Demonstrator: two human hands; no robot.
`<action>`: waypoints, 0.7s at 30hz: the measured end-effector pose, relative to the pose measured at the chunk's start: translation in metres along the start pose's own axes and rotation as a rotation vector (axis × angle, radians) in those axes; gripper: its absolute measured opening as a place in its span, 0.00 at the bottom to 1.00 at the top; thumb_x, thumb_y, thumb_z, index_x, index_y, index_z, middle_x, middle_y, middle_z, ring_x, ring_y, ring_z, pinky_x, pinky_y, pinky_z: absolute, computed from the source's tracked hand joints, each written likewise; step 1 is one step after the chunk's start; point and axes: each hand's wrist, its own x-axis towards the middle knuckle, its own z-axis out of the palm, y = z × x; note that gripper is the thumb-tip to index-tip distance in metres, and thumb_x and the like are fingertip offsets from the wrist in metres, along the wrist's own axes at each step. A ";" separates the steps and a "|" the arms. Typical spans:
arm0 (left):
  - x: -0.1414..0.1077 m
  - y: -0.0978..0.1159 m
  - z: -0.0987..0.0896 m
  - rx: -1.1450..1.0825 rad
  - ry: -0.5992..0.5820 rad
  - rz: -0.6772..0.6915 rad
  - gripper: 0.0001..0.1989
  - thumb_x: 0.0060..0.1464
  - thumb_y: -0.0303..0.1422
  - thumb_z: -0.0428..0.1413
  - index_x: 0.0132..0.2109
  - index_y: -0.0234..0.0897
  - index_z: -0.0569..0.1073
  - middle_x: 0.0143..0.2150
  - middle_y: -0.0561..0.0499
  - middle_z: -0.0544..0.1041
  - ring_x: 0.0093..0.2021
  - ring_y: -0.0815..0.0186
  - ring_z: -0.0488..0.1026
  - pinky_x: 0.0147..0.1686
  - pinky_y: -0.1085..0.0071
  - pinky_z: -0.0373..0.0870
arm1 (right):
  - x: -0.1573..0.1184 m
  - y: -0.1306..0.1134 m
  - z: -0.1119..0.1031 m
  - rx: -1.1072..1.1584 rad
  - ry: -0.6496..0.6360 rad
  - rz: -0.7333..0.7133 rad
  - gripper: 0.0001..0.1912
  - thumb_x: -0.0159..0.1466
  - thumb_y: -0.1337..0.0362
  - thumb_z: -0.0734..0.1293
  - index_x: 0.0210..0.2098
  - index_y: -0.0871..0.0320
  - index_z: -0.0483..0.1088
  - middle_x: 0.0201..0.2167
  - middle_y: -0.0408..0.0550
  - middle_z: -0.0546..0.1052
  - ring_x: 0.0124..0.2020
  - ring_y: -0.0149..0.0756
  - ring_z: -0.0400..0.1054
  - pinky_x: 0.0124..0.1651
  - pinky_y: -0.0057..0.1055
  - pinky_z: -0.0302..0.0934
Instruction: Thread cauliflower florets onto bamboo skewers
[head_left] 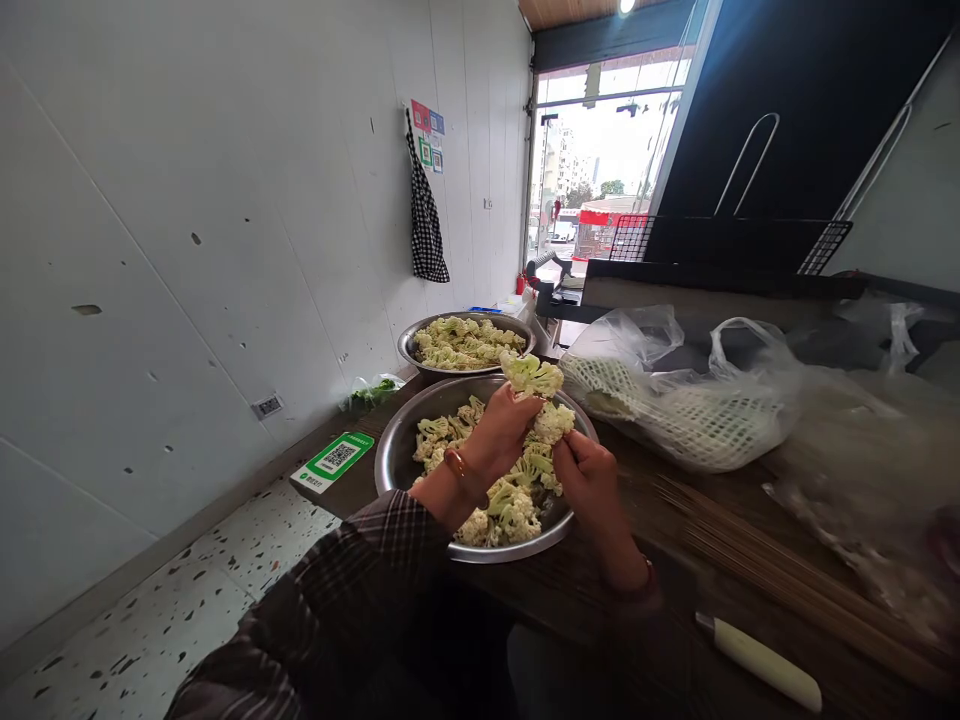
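Above the near metal bowl [391, 455], my left hand [504, 432] is closed around cauliflower florets [534, 374] that stick up past its fingers. My right hand [589, 478] is pinched at the lower right edge of a floret [553, 422], close beside the left hand. Whether a skewer runs through the florets cannot be made out. Loose cauliflower pieces [514, 512] lie in the near bowl under my hands. Behind it, a second metal bowl [405, 345] holds more cauliflower [469, 342].
A white-handled knife [765, 660] lies at the lower right, below a bundle of thin wooden sticks [772, 565]. Plastic bags with netted contents [712, 420] fill the right back. A green QR card [337, 460] sits at the table's left corner, near the wall.
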 end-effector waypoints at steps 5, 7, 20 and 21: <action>0.003 0.006 -0.003 0.016 0.061 0.028 0.16 0.42 0.28 0.66 0.39 0.34 0.72 0.33 0.51 0.76 0.31 0.69 0.72 0.32 0.72 0.65 | 0.001 -0.002 0.000 0.060 -0.033 0.055 0.20 0.66 0.57 0.61 0.20 0.53 0.54 0.17 0.37 0.57 0.21 0.29 0.52 0.26 0.30 0.45; 0.004 0.010 -0.003 0.012 0.086 0.046 0.17 0.44 0.31 0.67 0.40 0.35 0.71 0.33 0.51 0.76 0.32 0.69 0.73 0.32 0.72 0.66 | 0.001 -0.002 0.000 0.074 -0.048 0.088 0.20 0.66 0.56 0.61 0.20 0.54 0.55 0.17 0.37 0.57 0.21 0.29 0.52 0.25 0.30 0.45; 0.009 0.014 0.001 -0.120 0.263 0.057 0.20 0.39 0.24 0.64 0.37 0.38 0.62 0.26 0.58 0.72 0.25 0.71 0.71 0.29 0.71 0.68 | 0.000 0.002 0.003 0.103 -0.080 0.085 0.21 0.67 0.56 0.62 0.19 0.53 0.58 0.16 0.38 0.61 0.21 0.31 0.54 0.26 0.30 0.46; 0.009 0.014 0.000 -0.122 0.254 0.057 0.20 0.39 0.25 0.64 0.37 0.38 0.63 0.27 0.58 0.72 0.25 0.71 0.71 0.29 0.71 0.68 | 0.000 0.002 0.003 0.100 -0.078 0.085 0.21 0.67 0.56 0.62 0.19 0.53 0.57 0.16 0.38 0.61 0.21 0.31 0.54 0.26 0.30 0.46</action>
